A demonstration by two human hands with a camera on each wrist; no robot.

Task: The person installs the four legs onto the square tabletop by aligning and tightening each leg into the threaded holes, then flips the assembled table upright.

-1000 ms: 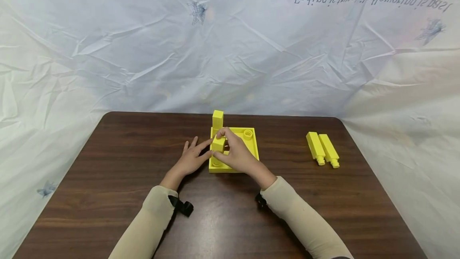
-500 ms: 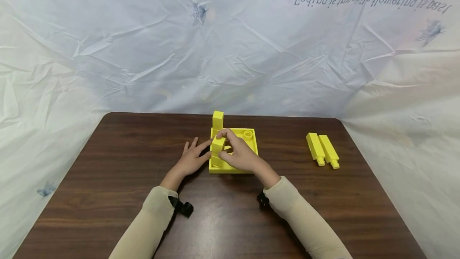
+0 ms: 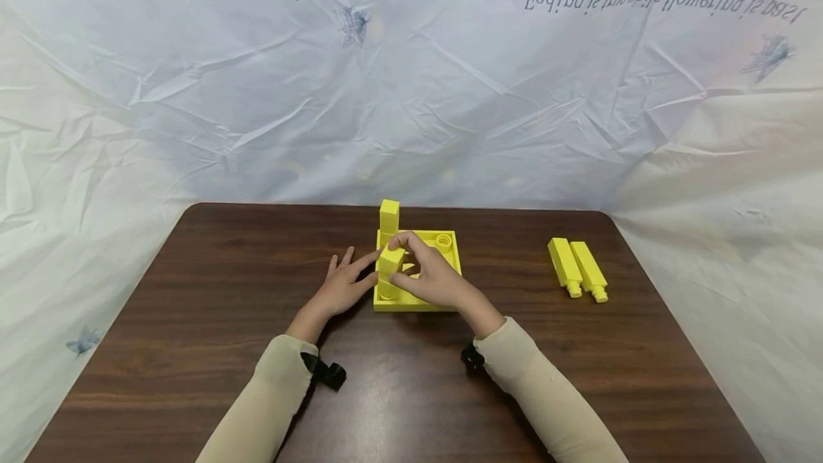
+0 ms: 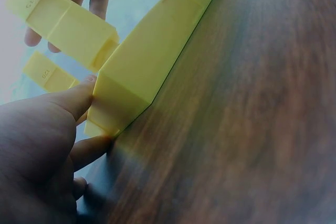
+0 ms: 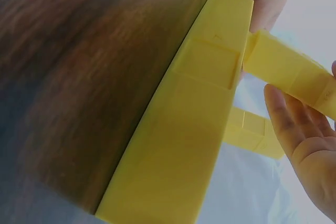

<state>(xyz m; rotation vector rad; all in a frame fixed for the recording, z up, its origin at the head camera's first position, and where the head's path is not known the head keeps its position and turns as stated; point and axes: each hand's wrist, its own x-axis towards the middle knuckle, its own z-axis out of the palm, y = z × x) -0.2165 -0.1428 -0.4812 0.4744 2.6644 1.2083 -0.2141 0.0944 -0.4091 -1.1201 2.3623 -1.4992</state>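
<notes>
"Yellow, all of it: the square tray [image 3: 418, 307], the front post [image 3: 389, 266] and the back post [image 3: 388, 218]. Where does the front post stand?"

"At the tray's near left corner, upright or nearly so. The right hand [image 3: 440, 283] pinches it, thumb on one side and fingers on another."

"And the left hand [image 3: 341, 288]?"

"Its fingers are spread apart, thumb and forefinger touching the tray's left wall. The back post stands at the far left corner; a round socket [image 3: 444, 241] shows at the far right one."

"Anything to read?"

"Yes, on the pale sheet [image 3: 411, 106] behind the table [image 3: 244, 291]. The right-hand line of print [image 3: 665, 4] says 'Fading is true while flowering is past', flipped top to bottom. The left-hand line seems the same, its first word less clear. Printed butterflies [image 3: 353, 26] sit beneath both."

"And on the posts?"

"Both standing ones carry small marks in the left wrist view, like numbers, too small to read surely."

"What's off to the right?"

"Two loose posts [image 3: 564, 263], side by side on the dark wood, well apart from the tray, knobbed ends toward the person."
</notes>
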